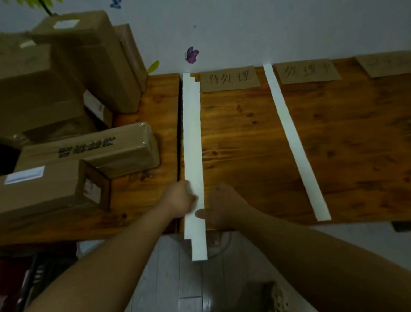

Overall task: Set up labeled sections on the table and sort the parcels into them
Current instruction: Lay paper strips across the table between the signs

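So the wooden tabletop is getting split into sections with long white paper strips. A stack of white paper strips lies front to back right beside the seam in the wood, its far end up by the wall and its near end hanging out past the front edge over the floor. The ends are staggered, so it's several strips layered, not one.

The left hand has its grip closed on the left edge of the stack near the front of the tabletop. The right hand is on the other side, thumb pressed onto the top of the paper, and the fingers seem to curl under the table edge — so both hands are clamped on that same stack.

Further right there's a single white strip lying at a slant from the wall to the front edge, well apart from the stack.

Along the back edge sit three brown cardboard labels: the first label just right of the stack's far end, the second label just past the single strip, and a third label off to the right. There's handwriting on them, too blurry on the third to make out.

The cardboard parcels are all piled on the left part of the tabletop, none in the marked sections yet
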### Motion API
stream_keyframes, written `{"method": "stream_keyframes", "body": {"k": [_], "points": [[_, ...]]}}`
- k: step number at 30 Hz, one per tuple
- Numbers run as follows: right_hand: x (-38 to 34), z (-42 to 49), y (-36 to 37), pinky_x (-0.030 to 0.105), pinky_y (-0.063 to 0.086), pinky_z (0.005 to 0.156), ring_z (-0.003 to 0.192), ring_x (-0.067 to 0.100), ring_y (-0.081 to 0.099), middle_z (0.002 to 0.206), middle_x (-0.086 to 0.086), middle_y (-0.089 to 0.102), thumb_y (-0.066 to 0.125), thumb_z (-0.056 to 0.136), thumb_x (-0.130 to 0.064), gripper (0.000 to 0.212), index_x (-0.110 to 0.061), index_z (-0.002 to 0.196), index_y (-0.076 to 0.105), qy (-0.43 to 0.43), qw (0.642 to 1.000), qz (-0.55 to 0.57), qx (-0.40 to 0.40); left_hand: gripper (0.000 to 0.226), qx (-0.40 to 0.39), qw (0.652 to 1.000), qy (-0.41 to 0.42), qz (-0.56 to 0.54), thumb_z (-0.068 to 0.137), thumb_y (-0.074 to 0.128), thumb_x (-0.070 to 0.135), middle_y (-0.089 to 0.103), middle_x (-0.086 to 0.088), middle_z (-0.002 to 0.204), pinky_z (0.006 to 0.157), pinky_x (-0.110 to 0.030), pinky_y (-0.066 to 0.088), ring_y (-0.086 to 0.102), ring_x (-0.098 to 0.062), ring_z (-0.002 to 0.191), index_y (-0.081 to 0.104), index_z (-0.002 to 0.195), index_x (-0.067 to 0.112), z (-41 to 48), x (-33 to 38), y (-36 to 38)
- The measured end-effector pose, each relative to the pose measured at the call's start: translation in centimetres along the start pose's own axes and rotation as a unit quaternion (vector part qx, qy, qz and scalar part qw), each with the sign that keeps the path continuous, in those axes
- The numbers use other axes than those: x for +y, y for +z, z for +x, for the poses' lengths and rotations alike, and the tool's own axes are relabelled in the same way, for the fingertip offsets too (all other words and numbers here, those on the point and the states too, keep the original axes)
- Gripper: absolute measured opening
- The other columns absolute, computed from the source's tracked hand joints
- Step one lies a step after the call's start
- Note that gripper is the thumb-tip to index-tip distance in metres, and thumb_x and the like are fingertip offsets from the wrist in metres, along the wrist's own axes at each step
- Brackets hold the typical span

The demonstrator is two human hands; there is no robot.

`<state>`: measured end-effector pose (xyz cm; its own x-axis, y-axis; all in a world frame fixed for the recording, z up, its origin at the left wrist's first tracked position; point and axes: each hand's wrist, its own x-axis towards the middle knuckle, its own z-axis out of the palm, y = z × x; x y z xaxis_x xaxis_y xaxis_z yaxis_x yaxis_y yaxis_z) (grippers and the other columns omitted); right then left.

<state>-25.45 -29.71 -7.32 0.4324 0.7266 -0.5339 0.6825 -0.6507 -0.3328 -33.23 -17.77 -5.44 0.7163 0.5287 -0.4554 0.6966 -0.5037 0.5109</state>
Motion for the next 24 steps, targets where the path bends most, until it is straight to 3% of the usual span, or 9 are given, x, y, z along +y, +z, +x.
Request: {"method": "stream_keyframes", "body": {"k": [3, 6, 8, 12, 16, 20, 22, 24], "points": [[-1.5, -0.3, 2.5, 0.045, 0.037, 0.096, 0.126, 0.031, 0.033, 0.142, 0.011, 0.031, 0.055, 0.077, -0.071, 0.089, -0.016, 0.143, 0.03, 0.057, 0.996, -0.009, 0.073, 0.023, -0.023, 0.997, 0.044, 0.063, 0.092, 0.053, 0.017, 0.06, -0.012, 0.109, 0.087, -0.04, 0.049, 0.057, -0.024, 0.097, 0.057, 0.112, 0.006, -0.2, -0.5, 0.1], [-1.5, -0.1, 3.1, 0.043, 0.039, 0.099, 0.127, 0.03, 0.035, 0.141, 0.012, 0.033, 0.063, 0.083, -0.055, 0.078, -0.014, 0.142, 0.031, 0.083, 0.991, -0.003, 0.107, 0.017, -0.043, 0.972, 0.106, 0.205, 0.093, 0.048, 0.017, 0.054, -0.009, 0.114, 0.089, -0.03, 0.041, 0.049, -0.021, 0.104, 0.056, 0.106, 0.009, -0.2, -0.9, 0.2], [-1.2, 0.0, 2.6, 0.039, 0.039, 0.1, 0.125, 0.028, 0.038, 0.139, 0.012, 0.036, 0.064, 0.087, -0.041, 0.065, -0.013, 0.138, 0.035, 0.092, 0.989, 0.021, 0.11, 0.022, -0.039, 0.956, 0.138, 0.255, 0.092, 0.049, 0.019, 0.049, -0.008, 0.12, 0.091, -0.031, 0.037, 0.042, -0.022, 0.11, 0.054, 0.113, 0.013, -0.1, -1.4, 0.6], [-0.9, 0.0, 1.8, 0.037, 0.041, 0.097, 0.118, 0.029, 0.045, 0.134, 0.016, 0.041, 0.065, 0.087, -0.026, 0.058, -0.008, 0.134, 0.036, 0.136, 0.983, 0.072, 0.103, 0.037, -0.028, 0.948, 0.143, 0.282, 0.09, 0.052, 0.025, 0.04, -0.008, 0.131, 0.092, -0.034, 0.04, 0.042, -0.023, 0.111, 0.048, 0.125, 0.015, 0.0, -1.9, 1.0], [-0.1, 0.0, 1.3, 0.031, 0.048, 0.081, 0.102, 0.025, 0.056, 0.122, 0.014, 0.052, 0.061, 0.09, -0.012, 0.044, -0.007, 0.128, 0.039, 0.194, 0.958, 0.179, 0.113, 0.038, -0.043, 0.952, 0.119, 0.278, 0.092, 0.05, 0.035, 0.039, -0.008, 0.135, 0.093, -0.035, 0.037, 0.041, -0.025, 0.118, 0.049, 0.125, 0.016, 0.3, -1.4, 1.0], [1.2, -0.8, 1.0, 0.03, 0.049, 0.084, 0.102, 0.023, 0.059, 0.113, 0.009, 0.058, 0.055, 0.096, -0.021, 0.024, -0.006, 0.114, 0.056, 0.171, 0.963, 0.181, 0.102, 0.042, 0.006, 0.982, 0.089, 0.167, 0.093, 0.049, 0.035, 0.046, -0.009, 0.134, 0.098, -0.036, 0.036, 0.043, -0.025, 0.12, 0.05, 0.129, 0.014, 0.3, -0.3, 1.1], [1.5, -1.4, 0.5, 0.031, 0.052, 0.084, 0.096, 0.02, 0.06, 0.105, 0.005, 0.06, 0.052, 0.097, -0.026, 0.021, -0.01, 0.109, 0.06, 0.139, 0.961, 0.22, 0.092, 0.044, 0.023, 1.0, 0.019, -0.007, 0.092, 0.052, 0.034, 0.049, -0.009, 0.133, 0.093, -0.036, 0.042, 0.049, -0.025, 0.116, 0.05, 0.13, 0.012, 0.1, 0.9, 0.8], [1.4, -2.5, -0.6, 0.023, 0.048, 0.07, 0.083, 0.011, 0.056, 0.098, -0.002, 0.057, 0.051, 0.098, -0.025, 0.021, -0.013, 0.113, 0.059, 0.093, 0.955, 0.272, 0.075, 0.035, -0.01, 0.983, -0.047, -0.175, 0.091, 0.055, 0.038, 0.058, -0.007, 0.12, 0.079, -0.033, 0.047, 0.057, -0.021, 0.099, 0.058, 0.116, 0.014, 0.0, 2.4, 0.3]]}}
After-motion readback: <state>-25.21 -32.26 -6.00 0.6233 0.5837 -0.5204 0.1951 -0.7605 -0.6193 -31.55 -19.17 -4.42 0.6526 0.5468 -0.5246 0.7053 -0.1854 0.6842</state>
